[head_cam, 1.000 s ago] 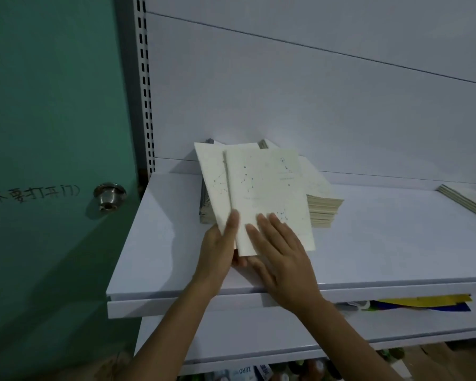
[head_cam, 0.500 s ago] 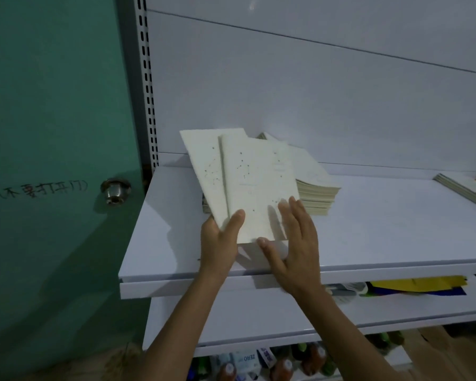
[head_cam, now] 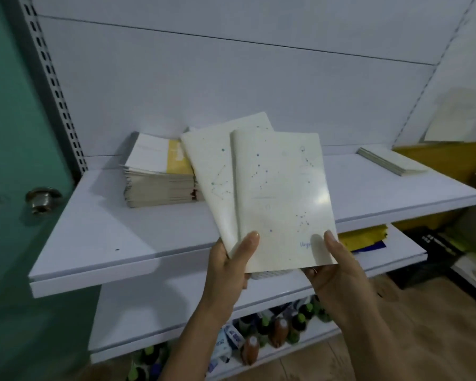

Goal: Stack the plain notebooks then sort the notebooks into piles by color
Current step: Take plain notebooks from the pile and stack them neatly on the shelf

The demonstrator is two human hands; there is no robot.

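I hold a few cream notebooks with dotted constellation prints, fanned out in the air in front of the top shelf. My left hand grips their lower left corner, thumb on the front cover. My right hand holds the lower right corner, thumb on top. Behind them a tall pile of notebooks stands on the shelf at the back left; its top cover is white with a yellow band.
A thin pile of pale notebooks lies at the shelf's right end. Yellow items sit on the lower shelf, bottles on the one below. A green door with a knob is at the left.
The cream notebooks have been lifted off the tall pile and drawn toward me and to the right. The yellow-banded cover under them now shows. My right hand went from flat on the cover to holding the corner.
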